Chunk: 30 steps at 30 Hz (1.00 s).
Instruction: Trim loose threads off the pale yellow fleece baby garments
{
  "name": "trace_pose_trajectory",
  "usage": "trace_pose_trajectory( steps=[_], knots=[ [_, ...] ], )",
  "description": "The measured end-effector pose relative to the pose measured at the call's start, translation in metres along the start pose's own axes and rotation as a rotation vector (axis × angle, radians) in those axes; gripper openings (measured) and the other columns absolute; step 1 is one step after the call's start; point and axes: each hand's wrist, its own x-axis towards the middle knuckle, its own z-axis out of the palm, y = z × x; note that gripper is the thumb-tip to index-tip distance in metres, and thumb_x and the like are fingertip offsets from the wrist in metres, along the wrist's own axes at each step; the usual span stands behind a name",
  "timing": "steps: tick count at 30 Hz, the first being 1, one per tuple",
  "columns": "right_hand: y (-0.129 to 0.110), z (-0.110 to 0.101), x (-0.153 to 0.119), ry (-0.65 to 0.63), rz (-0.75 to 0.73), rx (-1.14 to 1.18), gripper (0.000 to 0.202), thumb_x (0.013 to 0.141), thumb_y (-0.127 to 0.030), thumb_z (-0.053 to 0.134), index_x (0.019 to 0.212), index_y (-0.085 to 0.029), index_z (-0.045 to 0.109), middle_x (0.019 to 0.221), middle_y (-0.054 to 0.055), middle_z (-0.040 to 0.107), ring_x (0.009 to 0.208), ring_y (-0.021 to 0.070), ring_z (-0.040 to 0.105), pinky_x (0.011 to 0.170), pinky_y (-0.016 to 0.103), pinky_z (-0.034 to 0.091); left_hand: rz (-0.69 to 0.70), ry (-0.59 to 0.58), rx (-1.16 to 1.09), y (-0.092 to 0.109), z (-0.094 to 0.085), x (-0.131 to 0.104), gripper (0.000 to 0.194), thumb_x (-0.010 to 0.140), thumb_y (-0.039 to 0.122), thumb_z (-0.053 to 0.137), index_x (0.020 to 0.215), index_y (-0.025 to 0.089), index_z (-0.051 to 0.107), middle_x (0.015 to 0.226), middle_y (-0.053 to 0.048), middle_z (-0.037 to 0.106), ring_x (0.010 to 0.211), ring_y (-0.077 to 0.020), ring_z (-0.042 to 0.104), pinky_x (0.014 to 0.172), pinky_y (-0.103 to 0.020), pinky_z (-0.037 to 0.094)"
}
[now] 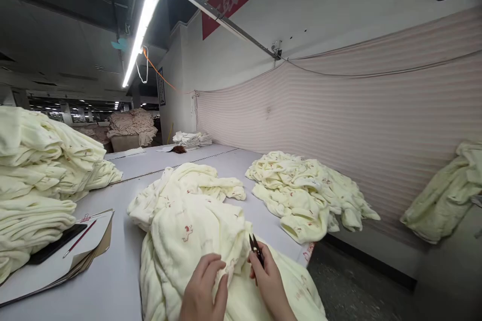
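A pale yellow fleece garment (196, 230) with small reddish prints lies heaped in front of me and hangs over the table's near edge. My left hand (205, 286) is at its front, thumb and fingertips close together on a bit of the cloth; how firmly they pinch it is hard to see. Just to the right, my right hand (265, 276) is closed around dark thread snips (256, 250), whose blades point up and stand slightly apart. The snips are beside the fabric, and their lower part is hidden in my palm.
Tall stacked yellow garments (41, 160) stand at left, near a clipboard (90, 246) with papers, a black phone (56, 245) and a pencil (80, 238). Another garment heap (305, 190) lies at the table's right edge. White folded cloths (188, 139) sit farther back.
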Motion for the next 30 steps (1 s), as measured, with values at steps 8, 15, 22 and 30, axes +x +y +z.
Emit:
trace_pose_trajectory(
  steps=[8, 15, 22, 30],
  knots=[
    [-0.008, 0.010, 0.071, -0.018, -0.085, -0.228, 0.010, 0.076, -0.020, 0.051, 0.066, -0.022, 0.051, 0.058, -0.006, 0.047, 0.057, 0.0157, 0.047, 0.055, 0.025, 0.038, -0.060, -0.129, 0.517, -0.004, 0.056, 0.081, 0.018, 0.077, 0.013, 0.048, 0.093, 0.016, 0.056, 0.096, -0.011, 0.056, 0.086, -0.0291, 0.057, 0.073, -0.041, 0.045],
    [-0.025, -0.003, 0.078, -0.240, -0.139, -0.282, 0.014, 0.085, -0.027, 0.053, 0.083, -0.020, 0.065, 0.079, 0.002, 0.065, 0.074, 0.0199, 0.059, 0.068, 0.027, 0.044, -0.130, -0.161, 0.307, -0.037, 0.041, 0.107, 0.015, 0.084, 0.014, 0.034, 0.085, 0.022, 0.047, 0.081, -0.001, 0.058, 0.074, -0.0169, 0.058, 0.068, -0.027, 0.044],
    [-0.042, -0.006, 0.082, -0.425, -0.227, -0.510, 0.031, 0.091, -0.031, 0.043, 0.113, -0.025, 0.065, 0.091, 0.006, 0.065, 0.086, 0.0229, 0.064, 0.073, 0.030, 0.049, -0.113, -0.119, -0.082, -0.044, 0.032, 0.101, 0.016, 0.084, 0.026, 0.038, 0.090, 0.023, 0.052, 0.080, -0.001, 0.055, 0.071, -0.0176, 0.056, 0.064, -0.028, 0.046],
    [-0.023, 0.012, 0.089, -0.232, -0.246, -0.589, 0.024, 0.073, -0.009, 0.043, 0.089, -0.026, 0.050, 0.080, -0.001, 0.062, 0.067, 0.0176, 0.059, 0.060, 0.025, 0.044, -0.334, -0.206, -0.371, -0.037, 0.015, 0.117, 0.022, 0.075, 0.035, 0.056, 0.087, 0.018, 0.063, 0.074, 0.000, 0.063, 0.070, -0.0170, 0.055, 0.067, -0.027, 0.042]
  ],
)
